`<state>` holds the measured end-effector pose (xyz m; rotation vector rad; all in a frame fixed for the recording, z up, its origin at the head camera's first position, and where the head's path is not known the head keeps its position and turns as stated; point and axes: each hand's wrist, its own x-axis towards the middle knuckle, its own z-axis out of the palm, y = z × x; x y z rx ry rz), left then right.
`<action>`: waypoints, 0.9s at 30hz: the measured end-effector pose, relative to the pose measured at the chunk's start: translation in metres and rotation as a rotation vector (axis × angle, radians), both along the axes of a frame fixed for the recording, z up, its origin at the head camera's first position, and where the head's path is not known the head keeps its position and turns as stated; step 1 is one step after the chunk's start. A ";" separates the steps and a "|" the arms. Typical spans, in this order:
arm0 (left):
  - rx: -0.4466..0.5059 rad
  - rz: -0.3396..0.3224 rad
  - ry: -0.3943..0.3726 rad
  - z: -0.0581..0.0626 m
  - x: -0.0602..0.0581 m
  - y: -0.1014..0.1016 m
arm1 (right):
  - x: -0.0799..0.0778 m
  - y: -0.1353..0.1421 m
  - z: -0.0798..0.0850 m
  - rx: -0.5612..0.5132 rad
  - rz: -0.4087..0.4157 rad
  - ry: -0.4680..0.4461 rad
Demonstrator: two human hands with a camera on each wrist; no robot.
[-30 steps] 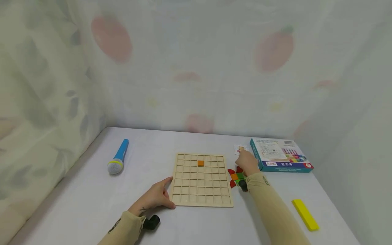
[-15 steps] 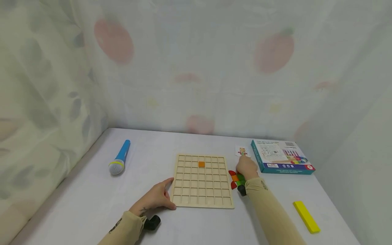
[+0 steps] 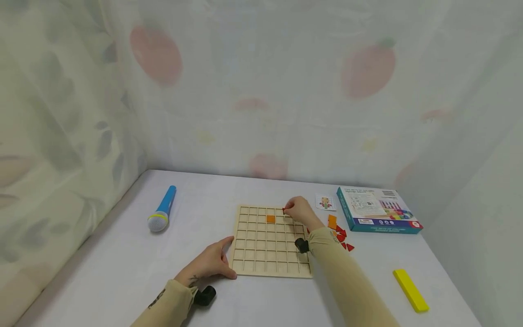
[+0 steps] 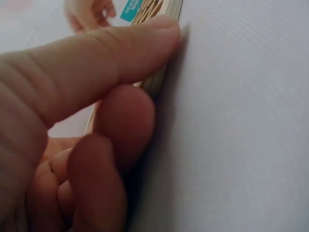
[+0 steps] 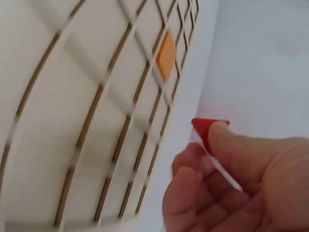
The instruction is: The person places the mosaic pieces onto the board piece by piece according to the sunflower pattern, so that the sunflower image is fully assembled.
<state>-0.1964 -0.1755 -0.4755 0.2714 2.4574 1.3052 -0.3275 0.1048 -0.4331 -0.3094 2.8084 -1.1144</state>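
Note:
A pale wooden grid board [image 3: 270, 247] lies flat on the table. An orange square tile [image 3: 271, 219] sits in one cell near its far side. My left hand [image 3: 209, 262] holds the board at its near left corner, thumb and index finger against the edges. Between thumb and fingertips, my right hand [image 3: 301, 211] pinches a red triangular tile [image 5: 205, 126] above the board's far right part. Its sharp corner points toward the board in the right wrist view. Beside the board, loose red tiles [image 3: 341, 237] and an orange tile [image 3: 332, 221] are partly hidden by the right forearm.
A small picture card [image 3: 325, 202] lies beyond the loose tiles, left of a flat game box [image 3: 376, 210]. At the left is a blue toy microphone [image 3: 163, 209]. A yellow bar [image 3: 410, 290] lies at the near right. Curtains stand behind the table.
My right hand has moved left from the loose tiles and card to above the board's far right part, carrying a red triangular tile. The left hand stays at the board's corner.

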 end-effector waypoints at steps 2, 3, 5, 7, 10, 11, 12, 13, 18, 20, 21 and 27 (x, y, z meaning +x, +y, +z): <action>-0.005 0.000 0.001 0.000 0.000 0.000 | -0.003 -0.015 -0.002 0.005 0.071 0.017; -0.006 0.001 0.001 0.001 0.000 0.000 | -0.004 -0.021 -0.003 0.008 0.099 0.018; -0.011 0.006 0.001 0.001 0.000 0.000 | -0.005 -0.034 -0.004 0.021 0.143 0.016; -0.013 0.012 0.000 0.002 -0.001 0.001 | -0.006 -0.044 -0.006 0.039 0.167 0.006; -0.020 0.019 -0.008 0.001 -0.001 0.001 | -0.006 -0.055 -0.008 0.094 0.175 0.007; -0.020 0.020 -0.012 0.001 -0.001 0.001 | -0.006 -0.058 -0.009 0.110 0.176 0.003; -0.017 0.021 -0.016 0.001 -0.001 0.001 | -0.006 -0.060 -0.009 0.128 0.176 0.003; -0.018 0.021 -0.018 0.002 -0.002 0.001 | -0.006 -0.062 -0.010 0.145 0.177 0.005; -0.007 0.015 -0.020 0.003 -0.002 0.002 | -0.006 -0.068 -0.012 0.204 0.185 0.029; -0.001 0.011 -0.019 0.003 -0.001 0.003 | -0.006 -0.069 -0.012 0.226 0.185 0.048; 0.005 0.008 -0.020 0.002 0.000 0.003 | -0.005 -0.070 -0.011 0.239 0.182 0.055; 0.025 0.007 -0.032 0.003 0.002 0.004 | -0.001 -0.074 -0.010 0.274 0.169 0.095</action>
